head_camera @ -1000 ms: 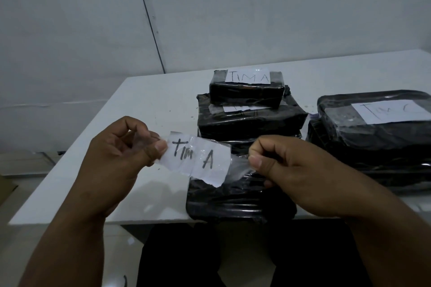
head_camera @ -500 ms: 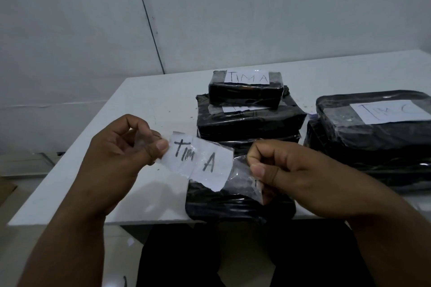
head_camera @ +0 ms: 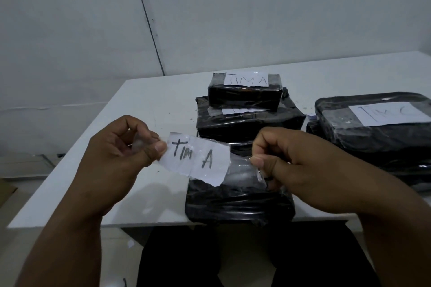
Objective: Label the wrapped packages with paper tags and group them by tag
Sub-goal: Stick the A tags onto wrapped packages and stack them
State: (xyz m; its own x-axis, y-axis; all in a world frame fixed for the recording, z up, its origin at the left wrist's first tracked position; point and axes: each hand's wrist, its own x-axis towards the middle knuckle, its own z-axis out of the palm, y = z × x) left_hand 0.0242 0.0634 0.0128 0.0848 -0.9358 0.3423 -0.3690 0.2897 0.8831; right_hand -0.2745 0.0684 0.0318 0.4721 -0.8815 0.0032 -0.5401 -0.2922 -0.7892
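Paper tag (head_camera: 198, 158) on clear tape, centre frame, light, floppy, likely sticky: left hand (head_camera: 121, 158) and right hand (head_camera: 296, 165) pinch its tape ends, taut above unlabelled package (head_camera: 238, 200).

Table (head_camera: 144, 105): near edge, centre, one package (head_camera: 240, 202). Behind it, stack of pkgs (head_camera: 249, 121), smallest pkg (head_camera: 245, 94) on top w/ tag (head_camera: 247, 79). Right of stack, second stack (head_camera: 373, 133), tag (head_camera: 389, 114) on top. Above near pkg, loose tag (head_camera: 198, 158) held betw. left hand (head_camera: 121, 154) & right hand (head_camera: 300, 165).
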